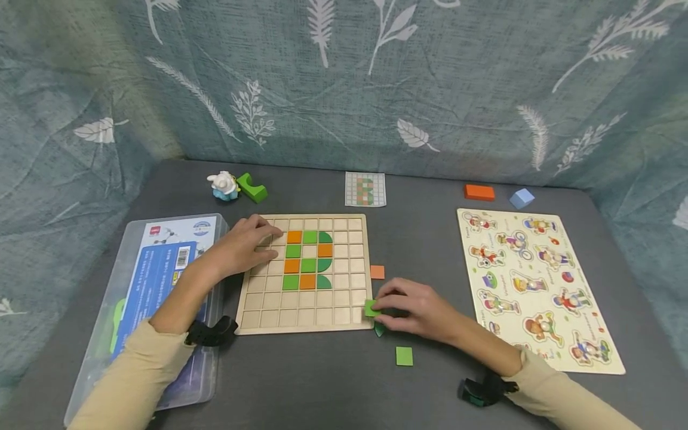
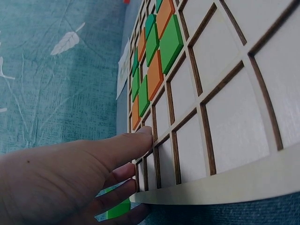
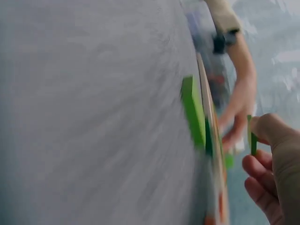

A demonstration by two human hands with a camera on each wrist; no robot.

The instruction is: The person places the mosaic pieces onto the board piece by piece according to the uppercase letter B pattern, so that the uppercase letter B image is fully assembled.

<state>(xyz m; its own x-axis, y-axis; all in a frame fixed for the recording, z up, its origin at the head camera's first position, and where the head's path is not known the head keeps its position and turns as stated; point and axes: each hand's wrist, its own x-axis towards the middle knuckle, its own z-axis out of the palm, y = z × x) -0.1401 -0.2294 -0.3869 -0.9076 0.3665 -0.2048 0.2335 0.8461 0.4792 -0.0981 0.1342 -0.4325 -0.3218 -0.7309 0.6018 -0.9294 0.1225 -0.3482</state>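
Note:
A wooden grid board (image 1: 322,319) lies on the dark table, with orange, light green and dark green tiles (image 1: 309,265) set in its cells. My left hand (image 1: 242,243) rests on the board's left side, fingers spread over bare cells; the left wrist view shows its thumb (image 2: 143,136) against the grid. Between thumb and fingertips, my right hand (image 1: 416,306) pinches a light green square tile (image 1: 370,308) at the board's lower right edge. Under that hand a dark green tile (image 1: 379,329) partly shows. A loose green square (image 1: 404,356) and an orange square (image 1: 377,272) lie nearby.
Behind the board lies a pattern card (image 1: 365,189). A clear plastic case (image 1: 209,382) stands at left, a picture puzzle board (image 1: 467,251) at right. Along the back are a small figurine (image 1: 223,186), a green arch block (image 1: 252,189), an orange block (image 1: 479,192) and a blue block (image 1: 522,198).

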